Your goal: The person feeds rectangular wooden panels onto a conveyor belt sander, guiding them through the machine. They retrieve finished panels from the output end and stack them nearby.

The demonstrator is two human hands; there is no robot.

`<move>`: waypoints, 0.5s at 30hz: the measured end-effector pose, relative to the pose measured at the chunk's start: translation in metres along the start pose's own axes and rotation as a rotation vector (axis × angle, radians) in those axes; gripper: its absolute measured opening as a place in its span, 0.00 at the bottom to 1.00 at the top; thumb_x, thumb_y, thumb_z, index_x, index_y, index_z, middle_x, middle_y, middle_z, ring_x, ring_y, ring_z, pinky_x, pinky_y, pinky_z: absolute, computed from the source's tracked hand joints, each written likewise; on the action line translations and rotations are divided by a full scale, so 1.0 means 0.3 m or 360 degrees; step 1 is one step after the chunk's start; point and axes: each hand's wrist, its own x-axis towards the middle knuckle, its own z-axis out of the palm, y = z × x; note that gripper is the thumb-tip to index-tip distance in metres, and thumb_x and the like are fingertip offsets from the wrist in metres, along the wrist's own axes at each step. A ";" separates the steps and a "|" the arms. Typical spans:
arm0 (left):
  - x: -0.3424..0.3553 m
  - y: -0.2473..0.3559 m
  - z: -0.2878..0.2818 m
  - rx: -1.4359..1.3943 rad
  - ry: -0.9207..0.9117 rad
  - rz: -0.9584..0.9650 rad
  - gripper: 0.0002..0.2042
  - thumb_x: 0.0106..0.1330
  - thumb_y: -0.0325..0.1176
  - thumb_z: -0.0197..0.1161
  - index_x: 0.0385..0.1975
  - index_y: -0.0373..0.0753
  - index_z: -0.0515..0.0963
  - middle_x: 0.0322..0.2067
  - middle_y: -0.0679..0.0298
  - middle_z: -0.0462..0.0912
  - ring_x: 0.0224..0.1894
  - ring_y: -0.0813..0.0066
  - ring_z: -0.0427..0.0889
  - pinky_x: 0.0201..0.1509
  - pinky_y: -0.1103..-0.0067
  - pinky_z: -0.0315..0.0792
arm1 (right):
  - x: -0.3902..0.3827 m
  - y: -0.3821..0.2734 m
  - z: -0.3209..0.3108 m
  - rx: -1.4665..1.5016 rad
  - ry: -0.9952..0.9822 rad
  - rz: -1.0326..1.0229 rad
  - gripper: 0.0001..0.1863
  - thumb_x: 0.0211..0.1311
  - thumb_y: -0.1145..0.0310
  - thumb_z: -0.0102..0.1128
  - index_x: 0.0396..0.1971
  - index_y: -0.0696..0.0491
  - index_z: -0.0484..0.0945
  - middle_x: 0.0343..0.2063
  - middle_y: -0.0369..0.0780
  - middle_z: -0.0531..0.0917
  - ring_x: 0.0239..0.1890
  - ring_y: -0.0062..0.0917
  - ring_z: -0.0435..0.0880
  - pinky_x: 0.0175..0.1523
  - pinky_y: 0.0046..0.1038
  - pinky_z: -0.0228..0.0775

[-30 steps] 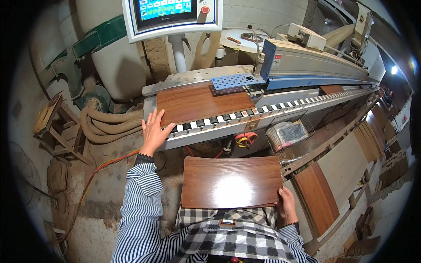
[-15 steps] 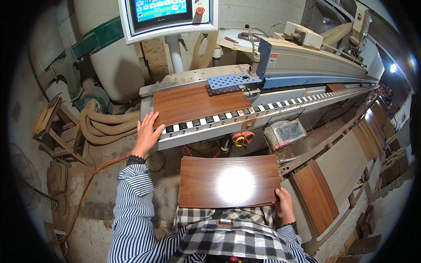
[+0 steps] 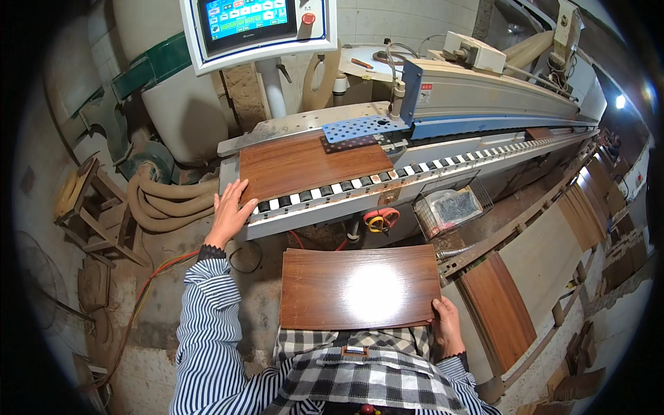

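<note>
A wood-grain brown board (image 3: 290, 166) lies at the left end of the machine's roller track (image 3: 432, 166), its back right part beneath a blue perforated plate (image 3: 360, 128). My left hand (image 3: 228, 211) is open, fingers spread at that board's left end, fingertips touching it. In front of my checked apron, low in the middle, a small stack of similar boards (image 3: 325, 277) reflects a bright glare. My right hand (image 3: 448, 321) grips this stack at its right edge.
A touchscreen panel (image 3: 242, 24) stands above the track. Hoses (image 3: 166, 200) and a wooden stool (image 3: 97, 207) are at left. Red-yellow scissors-like tools (image 3: 382, 220) and a wire basket (image 3: 451, 204) hang below the track. Stacked panels (image 3: 498, 311) lie at right; a distant person (image 3: 610, 149) is partly visible.
The view has shifted slightly, moving the scene a little left in the picture. Both hands keep their places on the boards, with little visible movement.
</note>
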 end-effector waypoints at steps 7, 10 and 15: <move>0.033 0.090 0.021 0.0126 -0.0065 0.0003 0.31 0.66 0.52 0.56 0.68 0.47 0.61 0.68 0.53 0.60 0.74 0.53 0.44 0.73 0.51 0.28 | 0.007 0.011 -0.011 0.0032 -0.0015 -0.0002 0.13 0.67 0.69 0.53 0.47 0.59 0.75 0.37 0.37 0.82 0.34 0.21 0.81 0.37 0.24 0.75; 0.057 0.132 0.064 0.0190 -0.0049 0.0048 0.32 0.67 0.52 0.55 0.68 0.47 0.60 0.68 0.52 0.60 0.74 0.51 0.44 0.72 0.50 0.28 | 0.002 0.008 -0.009 0.0039 -0.0019 -0.0009 0.13 0.67 0.69 0.53 0.48 0.59 0.75 0.37 0.37 0.82 0.34 0.21 0.81 0.38 0.24 0.75; 0.110 0.254 0.150 0.0203 -0.0060 0.0124 0.33 0.67 0.54 0.54 0.69 0.46 0.58 0.68 0.50 0.59 0.74 0.50 0.44 0.72 0.49 0.29 | 0.009 0.026 -0.017 0.0062 0.0007 -0.0053 0.14 0.66 0.70 0.54 0.49 0.59 0.74 0.38 0.37 0.82 0.34 0.21 0.81 0.40 0.25 0.75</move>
